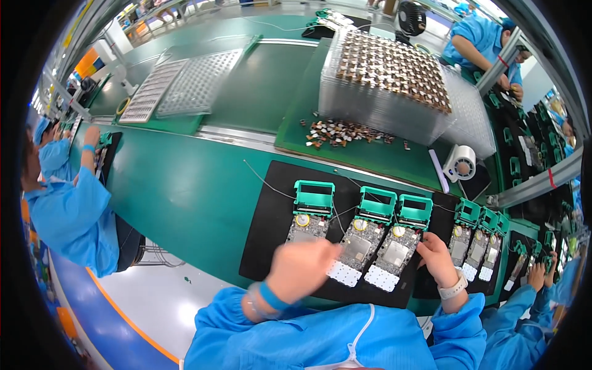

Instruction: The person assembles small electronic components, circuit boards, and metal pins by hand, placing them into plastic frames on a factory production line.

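Note:
Three circuit boards lie side by side on a black mat [262, 243], each joined to a green plastic frame at its far end: the left board [300, 229], the middle board [356, 248] and the right board [396, 253]. My left hand [302, 264], a blue strap at its wrist, is over the near part of the left board and reaches toward the middle one. Motion smears its fingers, and it hides that board's near end. My right hand [436, 254], with a white watch band, grips the right board's edge near its green frame [415, 211]. Thin grey cables run among the frames.
More boards [476, 246] with green frames lie at the right. Beyond the mat are a pile of small parts [345, 133], stacked clear trays [376, 102] filled on top, and a small white fan [460, 163]. Co-workers sit at left [74, 209] and right [530, 314].

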Tool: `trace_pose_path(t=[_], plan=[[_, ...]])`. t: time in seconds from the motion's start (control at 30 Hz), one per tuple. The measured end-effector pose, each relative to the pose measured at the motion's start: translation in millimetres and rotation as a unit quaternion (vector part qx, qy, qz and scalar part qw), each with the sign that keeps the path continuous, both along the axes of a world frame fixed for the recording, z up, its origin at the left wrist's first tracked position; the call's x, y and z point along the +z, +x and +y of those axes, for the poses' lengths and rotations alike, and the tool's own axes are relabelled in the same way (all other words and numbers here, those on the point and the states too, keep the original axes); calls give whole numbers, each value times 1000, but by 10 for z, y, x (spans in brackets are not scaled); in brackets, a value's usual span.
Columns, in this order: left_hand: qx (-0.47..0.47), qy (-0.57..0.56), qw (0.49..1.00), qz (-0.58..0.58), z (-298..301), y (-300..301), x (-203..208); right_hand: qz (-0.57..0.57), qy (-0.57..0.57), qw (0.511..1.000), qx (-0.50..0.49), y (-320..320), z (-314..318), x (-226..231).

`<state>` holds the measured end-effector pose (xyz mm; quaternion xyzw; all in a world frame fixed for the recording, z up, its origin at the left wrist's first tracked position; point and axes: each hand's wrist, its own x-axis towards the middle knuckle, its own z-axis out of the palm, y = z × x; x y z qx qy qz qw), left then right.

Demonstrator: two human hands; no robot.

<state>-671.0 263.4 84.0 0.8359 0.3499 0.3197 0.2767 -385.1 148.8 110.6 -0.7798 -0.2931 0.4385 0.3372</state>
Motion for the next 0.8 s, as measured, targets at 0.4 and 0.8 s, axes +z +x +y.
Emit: trace_pose_path(t=[0.4, 0.8], plan=[[41, -255, 966, 24, 569, -49, -144, -387, 282, 847, 230, -490, 1311, 267], [-44, -492, 815, -302, 619, -112, -277, -461, 269, 808, 250, -581, 2542, -342]])
